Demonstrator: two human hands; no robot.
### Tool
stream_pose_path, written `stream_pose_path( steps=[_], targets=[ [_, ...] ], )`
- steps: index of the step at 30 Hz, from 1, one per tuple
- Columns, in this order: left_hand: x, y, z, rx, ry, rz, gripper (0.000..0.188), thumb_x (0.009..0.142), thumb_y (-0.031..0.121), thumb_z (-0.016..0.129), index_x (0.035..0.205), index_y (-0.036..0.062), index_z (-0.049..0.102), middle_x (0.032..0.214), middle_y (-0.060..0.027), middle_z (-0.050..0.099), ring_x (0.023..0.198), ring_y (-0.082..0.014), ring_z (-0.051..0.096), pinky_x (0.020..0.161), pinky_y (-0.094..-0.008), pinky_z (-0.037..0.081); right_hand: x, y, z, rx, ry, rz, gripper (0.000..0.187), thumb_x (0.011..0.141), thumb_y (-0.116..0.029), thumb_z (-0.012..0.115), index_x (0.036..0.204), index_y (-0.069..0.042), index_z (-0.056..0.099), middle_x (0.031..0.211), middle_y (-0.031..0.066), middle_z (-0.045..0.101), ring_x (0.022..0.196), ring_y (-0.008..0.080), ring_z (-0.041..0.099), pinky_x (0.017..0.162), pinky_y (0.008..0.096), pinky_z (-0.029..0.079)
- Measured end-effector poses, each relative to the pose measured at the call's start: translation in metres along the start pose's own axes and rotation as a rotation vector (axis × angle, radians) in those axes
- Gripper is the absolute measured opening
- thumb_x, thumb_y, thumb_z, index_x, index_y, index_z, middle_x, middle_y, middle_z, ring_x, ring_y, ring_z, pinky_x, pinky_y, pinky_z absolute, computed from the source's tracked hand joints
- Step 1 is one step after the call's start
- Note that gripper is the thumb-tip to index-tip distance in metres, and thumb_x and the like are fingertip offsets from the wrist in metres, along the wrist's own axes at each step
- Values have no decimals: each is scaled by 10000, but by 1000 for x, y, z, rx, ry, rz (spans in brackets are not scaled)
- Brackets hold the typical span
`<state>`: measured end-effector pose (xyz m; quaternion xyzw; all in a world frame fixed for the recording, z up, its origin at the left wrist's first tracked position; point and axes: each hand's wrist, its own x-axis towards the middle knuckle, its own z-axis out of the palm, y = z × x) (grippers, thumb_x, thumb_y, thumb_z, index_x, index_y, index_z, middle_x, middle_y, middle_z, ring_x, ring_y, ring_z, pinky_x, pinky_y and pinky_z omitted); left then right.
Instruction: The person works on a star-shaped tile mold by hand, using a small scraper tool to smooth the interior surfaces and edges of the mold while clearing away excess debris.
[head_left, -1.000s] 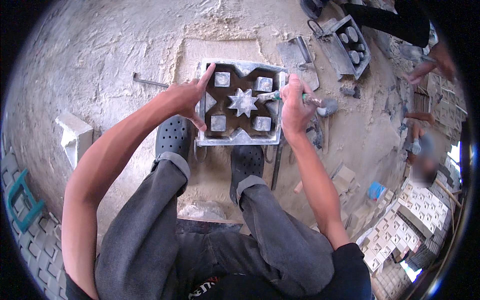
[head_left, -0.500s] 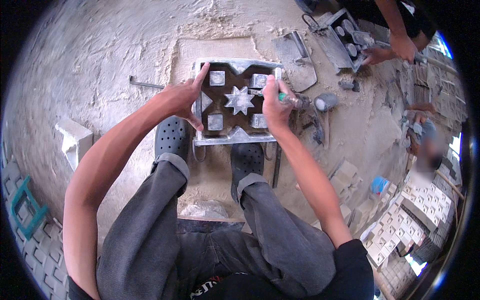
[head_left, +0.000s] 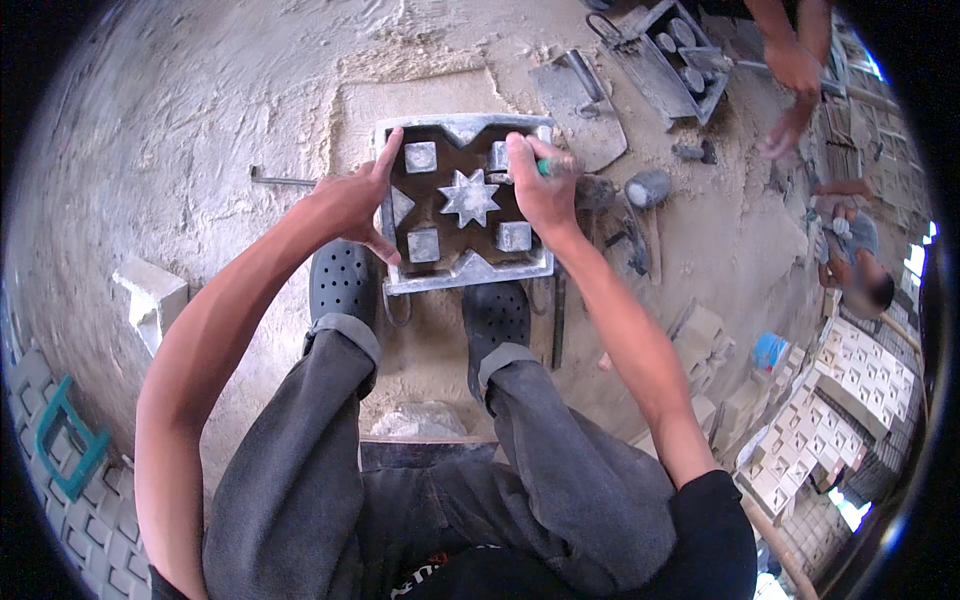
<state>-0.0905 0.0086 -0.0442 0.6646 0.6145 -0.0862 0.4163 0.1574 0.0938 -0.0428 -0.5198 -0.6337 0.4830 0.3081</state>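
A square metal mould with a dark inner floor lies on the ground before my feet. Inside it stand a raised eight-pointed star and small square blocks near the corners; triangular points jut in from the sides. My left hand rests along the mould's left rim, index finger and thumb stretched wide apart. At the upper right block, my right hand is closed around a small green-handled tool. Its working end is mostly hidden by my fingers, so its kind is unclear.
Beyond the mould lie a flat trowel and another mould with round cores, near a co-worker's hands. A mallet-like head is at right. Stacked patterned blocks stand lower right; a white angular piece lies left.
My right hand has moved slightly left over the upper right block with the tool. My left hand keeps its place on the rim. The co-worker's hand has come away from the other mould.
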Motion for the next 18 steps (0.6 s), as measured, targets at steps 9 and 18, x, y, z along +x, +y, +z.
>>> stream_pose_path(
  steps=[9,18],
  targets=[
    [-2,2,-3,-19,-9,-33,1619,426,490,940,1481,124,-233,1346,-280,490,1211,-443,513,958,-536,443,18,-73,-92,740,231,113,465,910,-261,615,526,-152,376,488,-23,349,439,128,331,519,322,368],
    [18,27,-20,254,-268,-97,1596,488,583,893,1459,37,-250,1476,-301,315,1338,-401,397,1089,-413,358,-49,37,-162,140,326,613,249,871,-294,705,878,-67,604,565,-29,452,475,89,428,502,278,383]
  ],
)
